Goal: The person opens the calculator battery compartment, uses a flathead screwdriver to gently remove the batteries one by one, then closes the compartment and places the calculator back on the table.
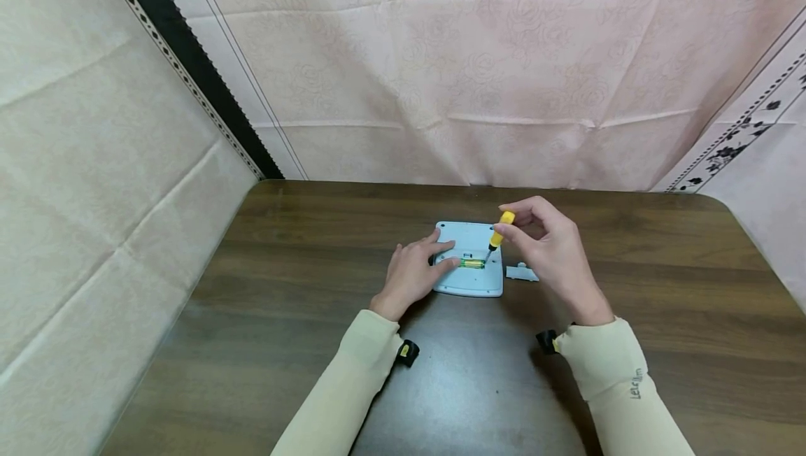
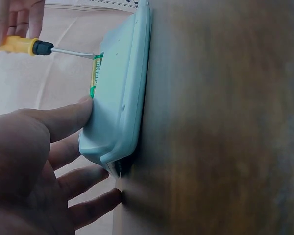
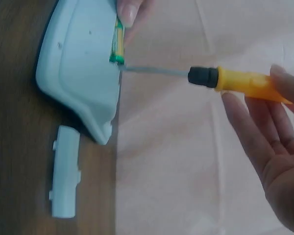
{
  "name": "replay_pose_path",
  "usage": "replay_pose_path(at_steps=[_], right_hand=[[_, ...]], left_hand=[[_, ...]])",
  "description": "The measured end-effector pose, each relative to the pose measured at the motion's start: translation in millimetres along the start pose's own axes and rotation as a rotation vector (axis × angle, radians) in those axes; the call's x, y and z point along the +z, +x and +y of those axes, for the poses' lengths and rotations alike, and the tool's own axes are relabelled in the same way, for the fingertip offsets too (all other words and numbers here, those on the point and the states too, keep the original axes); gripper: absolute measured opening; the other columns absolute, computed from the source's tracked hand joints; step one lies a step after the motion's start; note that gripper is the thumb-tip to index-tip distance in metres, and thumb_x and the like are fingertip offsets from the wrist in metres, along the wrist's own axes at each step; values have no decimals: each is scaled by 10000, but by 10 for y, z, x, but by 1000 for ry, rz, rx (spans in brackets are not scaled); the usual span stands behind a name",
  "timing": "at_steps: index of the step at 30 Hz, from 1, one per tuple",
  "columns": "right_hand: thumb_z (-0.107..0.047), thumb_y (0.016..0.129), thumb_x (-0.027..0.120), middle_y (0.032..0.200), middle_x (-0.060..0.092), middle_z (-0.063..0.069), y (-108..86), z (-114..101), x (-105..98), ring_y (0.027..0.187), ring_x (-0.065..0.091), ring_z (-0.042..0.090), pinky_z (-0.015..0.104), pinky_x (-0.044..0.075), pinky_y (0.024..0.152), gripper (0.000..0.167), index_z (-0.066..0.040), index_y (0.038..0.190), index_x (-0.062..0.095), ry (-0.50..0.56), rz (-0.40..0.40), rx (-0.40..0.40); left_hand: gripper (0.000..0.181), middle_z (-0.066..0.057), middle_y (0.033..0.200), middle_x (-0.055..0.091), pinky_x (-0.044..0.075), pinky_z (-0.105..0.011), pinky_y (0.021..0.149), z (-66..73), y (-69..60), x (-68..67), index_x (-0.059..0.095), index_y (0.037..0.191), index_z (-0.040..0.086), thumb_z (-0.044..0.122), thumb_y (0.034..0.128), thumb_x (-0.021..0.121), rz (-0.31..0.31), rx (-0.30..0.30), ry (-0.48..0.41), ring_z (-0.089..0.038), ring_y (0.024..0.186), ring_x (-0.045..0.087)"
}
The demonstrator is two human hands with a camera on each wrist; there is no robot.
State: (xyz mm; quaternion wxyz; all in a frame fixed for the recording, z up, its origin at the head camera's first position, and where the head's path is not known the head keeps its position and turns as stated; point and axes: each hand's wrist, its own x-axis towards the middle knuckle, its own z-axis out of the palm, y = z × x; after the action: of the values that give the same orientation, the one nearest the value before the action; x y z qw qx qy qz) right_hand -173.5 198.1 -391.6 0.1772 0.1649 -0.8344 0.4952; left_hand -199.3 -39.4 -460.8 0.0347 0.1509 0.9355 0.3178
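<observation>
A light blue device [image 1: 469,282] lies on the table with a green and yellow battery [image 1: 471,264] in its slot. My left hand [image 1: 412,271] rests on its left side, the thumb at the battery's left end, the fingers spread. My right hand [image 1: 557,253] holds a screwdriver by its yellow handle [image 1: 506,218] between thumb and fingers. In the right wrist view the screwdriver's metal shaft [image 3: 154,70] meets the end of the battery [image 3: 117,46]. The same contact shows in the left wrist view, at the battery's [image 2: 96,73] far end.
A light blue battery cover [image 1: 521,273] lies on the brown wooden table [image 1: 283,344], just right of the device. Pale patterned cloth [image 1: 478,78] hangs behind the table and at both sides.
</observation>
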Motion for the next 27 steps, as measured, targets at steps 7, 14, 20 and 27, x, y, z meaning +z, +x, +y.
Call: replay_pose_path(at_steps=[7, 14, 20, 27], right_hand=[[14, 896, 844, 1075, 690, 54, -17, -128, 152, 957, 685, 188, 117, 518, 770, 314, -37, 1184, 730, -120, 5, -66], [21, 897, 839, 1064, 678, 77, -17, -165, 195, 956, 701, 229, 121, 527, 785, 323, -14, 1196, 723, -134, 14, -63], [-10, 919, 829, 1053, 704, 85, -3, -106, 146, 904, 688, 184, 121, 532, 797, 326, 3, 1220, 705, -83, 62, 14], [-56, 951, 812, 1002, 701, 125, 6, 18, 34, 798, 726, 180, 197, 592, 755, 329, -6, 1252, 689, 76, 100, 152]], left_hand=[[456, -34, 1640, 441, 193, -687, 1222, 3, 3, 10, 676, 1460, 241, 433, 1046, 686, 4, 0, 9, -287, 1507, 431], [459, -32, 1641, 439, 191, -683, 1225, -2, 8, 13, 671, 1466, 248, 438, 1048, 682, 2, -7, 13, -284, 1510, 428], [453, -27, 1641, 439, 193, -680, 1225, -4, 4, 13, 674, 1462, 251, 432, 1046, 687, 6, -8, 12, -282, 1510, 428], [450, -32, 1640, 439, 188, -677, 1228, 11, -7, -1, 675, 1459, 240, 416, 1045, 693, 6, 0, -7, -286, 1510, 427]])
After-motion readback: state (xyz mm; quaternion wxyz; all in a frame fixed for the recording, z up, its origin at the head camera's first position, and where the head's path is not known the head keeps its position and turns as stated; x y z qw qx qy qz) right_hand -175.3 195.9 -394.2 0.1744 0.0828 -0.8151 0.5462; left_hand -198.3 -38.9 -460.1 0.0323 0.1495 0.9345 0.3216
